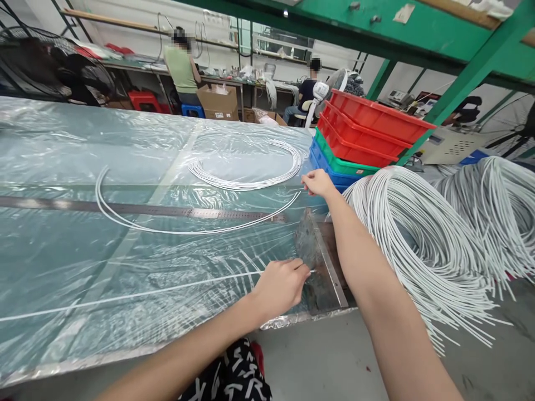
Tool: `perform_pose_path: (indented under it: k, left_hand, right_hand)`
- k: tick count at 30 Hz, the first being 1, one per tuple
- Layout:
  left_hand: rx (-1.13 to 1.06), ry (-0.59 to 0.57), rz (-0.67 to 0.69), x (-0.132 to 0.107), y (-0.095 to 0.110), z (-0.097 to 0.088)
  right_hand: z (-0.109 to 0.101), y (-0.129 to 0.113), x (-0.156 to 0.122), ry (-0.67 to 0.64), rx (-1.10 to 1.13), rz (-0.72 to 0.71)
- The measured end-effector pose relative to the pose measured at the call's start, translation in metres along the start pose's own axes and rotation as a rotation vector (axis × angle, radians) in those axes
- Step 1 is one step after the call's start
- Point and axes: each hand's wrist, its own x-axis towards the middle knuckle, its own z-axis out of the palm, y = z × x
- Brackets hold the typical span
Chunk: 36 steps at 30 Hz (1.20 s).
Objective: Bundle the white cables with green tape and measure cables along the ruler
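My left hand [279,287] is closed in a pinch on the end of a thin white wire [125,298] that lies straight across the plastic-covered table [62,161] toward the left. My right hand [318,182] is closed farther back at the table's right end, pinching the end of a curved white wire [175,230] that arcs over a long metal ruler [137,209]. A looped bundle of cut white wires [246,181] rests behind that arc. A worn metal end plate [320,262] sits between my two hands.
A large hank of white wire [422,239] hangs to the right, with a second one [497,206] beyond. Stacked red, green and blue bins [359,136] stand at the table's far right corner. Two people work at a bench in the back. A fan [45,64] is at far left.
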Motion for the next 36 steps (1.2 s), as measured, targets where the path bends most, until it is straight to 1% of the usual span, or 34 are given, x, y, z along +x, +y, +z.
perform_pose_path:
  k: [8, 14, 20, 28, 36]
  left_hand:
    - [0.053, -0.022, 0.002, -0.002, 0.000, -0.002]
    - [0.096, -0.002, 0.032, -0.003, -0.005, 0.004]
    - [0.075, 0.015, 0.003, -0.002, -0.006, 0.004]
    - [0.070, -0.017, -0.006, -0.001, -0.006, 0.003]
    - [0.073, -0.031, -0.005, 0.000, -0.006, 0.002]
  right_hand:
    - [0.006, -0.003, -0.002, -0.028, -0.048, -0.012]
    - [0.013, -0.010, -0.005, -0.054, -0.099, -0.042]
    - [0.015, -0.011, -0.005, -0.084, -0.159, -0.043]
    - [0.017, -0.016, -0.009, -0.113, -0.215, -0.062]
    - [0.019, -0.014, -0.005, -0.120, -0.236, -0.077]
